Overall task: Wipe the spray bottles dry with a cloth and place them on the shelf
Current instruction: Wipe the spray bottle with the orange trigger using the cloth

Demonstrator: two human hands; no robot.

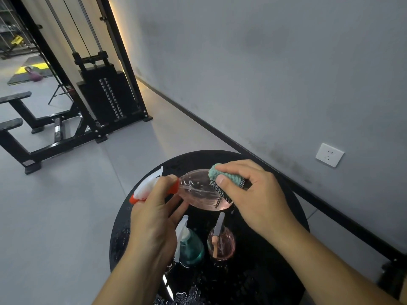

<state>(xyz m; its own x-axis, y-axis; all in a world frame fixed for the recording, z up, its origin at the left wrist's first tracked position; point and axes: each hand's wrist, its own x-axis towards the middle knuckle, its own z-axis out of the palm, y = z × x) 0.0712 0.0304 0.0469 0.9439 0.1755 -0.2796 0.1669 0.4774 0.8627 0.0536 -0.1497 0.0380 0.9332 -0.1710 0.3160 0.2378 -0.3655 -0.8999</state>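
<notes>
My left hand [154,214] grips the neck of a clear pink spray bottle [196,190] with a white and red trigger head, holding it sideways above a round black table [286,216]. My right hand [253,194] pinches a folded teal cloth [224,177] with a dark mesh side and presses it against the bottle's body. On the table below stand a teal spray bottle [191,247] with a white trigger and a small pink bottle [221,243] with a grey and peach pump. Water drops lie on the tabletop.
A grey wall with a white socket [329,154] runs along the right. A black cable weight machine [105,95] and bench frames [26,133] stand on the grey floor to the left. No shelf is in view.
</notes>
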